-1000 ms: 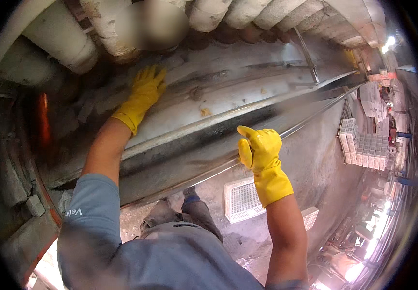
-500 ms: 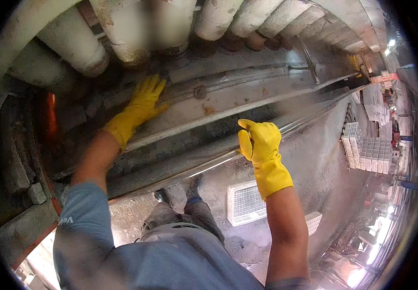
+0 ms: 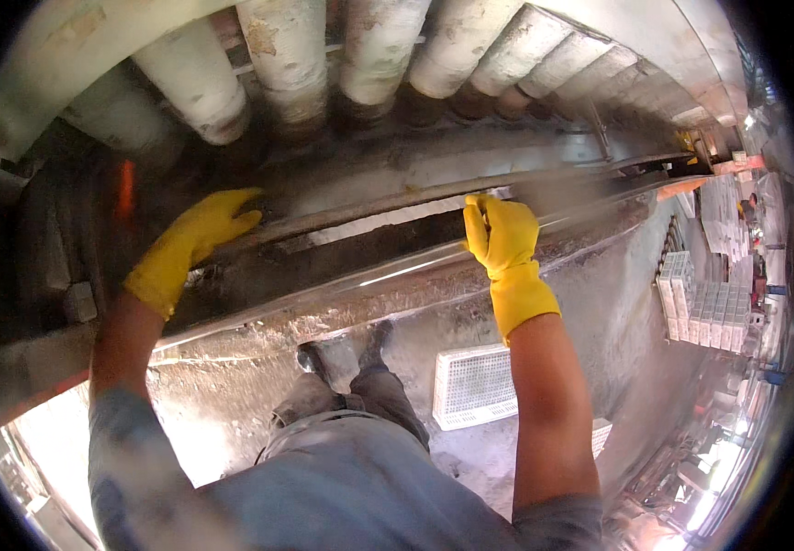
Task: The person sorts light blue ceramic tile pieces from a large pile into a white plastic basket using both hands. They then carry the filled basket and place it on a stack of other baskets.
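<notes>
While both arms reach up from the near edge of the head view, the left hand [image 3: 190, 241] in a yellow glove lies flat and spread, fingers together and pointing right, on the dirty metal trough [image 3: 324, 266] that runs from the near left toward the far right. Its fingertips touch a long thin rod [image 3: 388, 204] lying along the far side of that trough; the hand grips nothing. Farther right, the right hand [image 3: 500, 231], also in a yellow glove, is closed into a fist around the bright near rail [image 3: 397, 275] of the trough, thumb side up, with the cuff of the glove ending at the bare forearm below it. Both hands are well apart, the left one nearer the left end of the trough. Beyond the trough, a row of thick white rollers [image 3: 360, 55] stained brown at their lower ends fans across the far side. An orange strip [image 3: 124, 188] stands upright in the dark machinery at the far left. Below the rail, the person's grey trousers and dark shoes [image 3: 310, 356] stand on a dusty concrete floor [image 3: 617, 331], with a white plastic crate [image 3: 475, 386] lying just right of the legs. Stacks of white crates [image 3: 700, 294] stand well off to the right.
</notes>
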{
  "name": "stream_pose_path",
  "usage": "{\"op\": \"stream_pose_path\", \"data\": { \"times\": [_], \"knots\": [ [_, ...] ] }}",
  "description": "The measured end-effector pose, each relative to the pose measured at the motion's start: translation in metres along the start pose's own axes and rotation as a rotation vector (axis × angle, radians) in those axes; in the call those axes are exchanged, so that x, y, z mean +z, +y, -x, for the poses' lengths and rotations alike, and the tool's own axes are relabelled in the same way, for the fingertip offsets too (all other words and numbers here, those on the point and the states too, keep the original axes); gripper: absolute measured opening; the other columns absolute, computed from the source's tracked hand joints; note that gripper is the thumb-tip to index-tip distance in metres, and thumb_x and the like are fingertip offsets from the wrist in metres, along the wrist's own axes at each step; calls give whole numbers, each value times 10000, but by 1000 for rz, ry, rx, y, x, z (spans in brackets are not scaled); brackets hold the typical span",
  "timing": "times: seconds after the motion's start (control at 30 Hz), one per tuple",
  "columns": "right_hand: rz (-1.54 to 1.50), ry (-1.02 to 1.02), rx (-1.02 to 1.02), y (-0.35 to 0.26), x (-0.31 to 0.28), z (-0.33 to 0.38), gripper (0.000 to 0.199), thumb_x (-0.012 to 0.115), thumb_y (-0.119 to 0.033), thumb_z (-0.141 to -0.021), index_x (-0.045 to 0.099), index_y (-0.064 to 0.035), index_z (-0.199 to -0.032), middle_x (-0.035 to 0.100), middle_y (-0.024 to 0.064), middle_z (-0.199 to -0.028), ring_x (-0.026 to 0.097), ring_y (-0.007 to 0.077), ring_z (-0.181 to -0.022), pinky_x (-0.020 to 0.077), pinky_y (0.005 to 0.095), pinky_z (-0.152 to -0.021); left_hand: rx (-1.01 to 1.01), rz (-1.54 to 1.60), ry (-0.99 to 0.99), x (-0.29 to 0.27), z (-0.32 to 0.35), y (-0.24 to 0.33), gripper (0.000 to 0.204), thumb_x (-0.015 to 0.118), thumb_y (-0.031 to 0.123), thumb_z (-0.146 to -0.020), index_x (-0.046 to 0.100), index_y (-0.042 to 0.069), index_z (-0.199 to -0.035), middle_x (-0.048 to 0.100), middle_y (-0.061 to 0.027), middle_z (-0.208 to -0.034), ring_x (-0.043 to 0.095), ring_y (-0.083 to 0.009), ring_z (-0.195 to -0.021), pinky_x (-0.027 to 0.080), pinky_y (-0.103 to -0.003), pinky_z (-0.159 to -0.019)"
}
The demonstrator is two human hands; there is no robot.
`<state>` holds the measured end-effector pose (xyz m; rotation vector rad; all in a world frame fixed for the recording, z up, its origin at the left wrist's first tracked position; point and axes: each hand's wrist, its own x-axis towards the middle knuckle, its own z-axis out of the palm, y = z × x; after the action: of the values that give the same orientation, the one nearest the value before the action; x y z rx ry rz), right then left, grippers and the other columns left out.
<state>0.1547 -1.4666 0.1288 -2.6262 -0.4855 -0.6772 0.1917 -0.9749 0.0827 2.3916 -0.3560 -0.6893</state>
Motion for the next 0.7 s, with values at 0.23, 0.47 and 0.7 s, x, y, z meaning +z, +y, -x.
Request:
{"op": "stream_pose_path", "data": {
  "times": [0.23,0.47,0.7],
  "knots": [
    [8,7,21,9,5,8,197,763,-317,-947,795,-135,-880,726,96,-702,690,351,-625,515,460,-588,-81,-26,198,-22,126,81,579,730,291,-1054,586,36,-1554,639,-256,-1525,617,-408,-1417,480,-443,-1173],
    [-4,43,-56,1,2,4,207,736,-318,-987,787,-130,-916,746,106,-763,697,363,-667,522,470,-631,-253,27,603,36,175,29,534,733,312,-1058,630,98,-1536,680,-204,-1486,619,-403,-1400,476,-482,-1172],
    [13,63,-74,0,-2,3,191,716,-300,-997,783,-137,-924,734,98,-731,683,365,-641,514,469,-622,-222,13,517,28,172,58,514,765,235,-1047,648,94,-1527,686,-160,-1496,621,-323,-1379,478,-420,-1161]
  ]
}}
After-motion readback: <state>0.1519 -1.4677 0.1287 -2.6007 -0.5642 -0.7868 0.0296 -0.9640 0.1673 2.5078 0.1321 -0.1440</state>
